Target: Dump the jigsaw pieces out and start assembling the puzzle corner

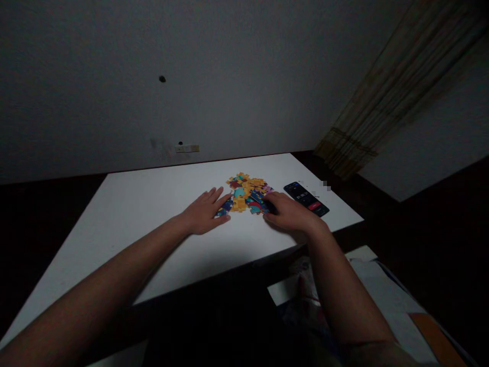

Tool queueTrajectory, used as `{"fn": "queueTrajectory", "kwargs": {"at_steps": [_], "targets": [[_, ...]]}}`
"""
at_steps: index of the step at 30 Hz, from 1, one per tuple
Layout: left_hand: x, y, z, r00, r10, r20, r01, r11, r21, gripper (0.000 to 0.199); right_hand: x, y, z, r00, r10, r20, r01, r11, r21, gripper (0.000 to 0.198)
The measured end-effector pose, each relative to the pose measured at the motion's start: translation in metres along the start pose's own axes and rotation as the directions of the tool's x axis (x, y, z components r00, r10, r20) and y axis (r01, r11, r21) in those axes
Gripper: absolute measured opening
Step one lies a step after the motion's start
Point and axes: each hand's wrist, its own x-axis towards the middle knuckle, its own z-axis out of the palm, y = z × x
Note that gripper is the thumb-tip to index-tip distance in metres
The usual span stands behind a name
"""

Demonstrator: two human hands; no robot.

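A heap of jigsaw puzzle pieces [239,205] in yellow, blue, teal and red lies loosely piled on a white table [160,199]. At the heap's left edge my left hand [206,211] rests flat with its fingers spread, the fingertips and thumb beside the nearest pieces. My right hand [286,211] is at the opposite edge, its fingers bent and set apart from the thumb. The gap under that palm is dark, and some pieces there are hidden. No piece is visibly lifted by either hand.
Just right of my right hand lies a phone [306,199] with a running timer on its lit screen. Papers [385,290] lie below the table's front edge on the right. Behind the table are a wall with sockets [187,149] and a curtain [359,122].
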Motion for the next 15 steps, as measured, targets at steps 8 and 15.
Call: {"fn": "queueTrajectory", "kwargs": {"at_steps": [8,15], "targets": [[0.054,0.028,0.016,0.979,-0.180,-0.095,0.181,0.984,0.002,0.078,-0.025,-0.013,0.037,0.942,0.111,-0.317,-0.110,0.994,0.021,0.038],[0.055,0.036,0.014,0.950,-0.067,-0.307,0.054,0.997,-0.050,0.054,-0.026,-0.004,0.043,0.912,0.104,-0.397,-0.031,0.982,0.187,0.026]]}}
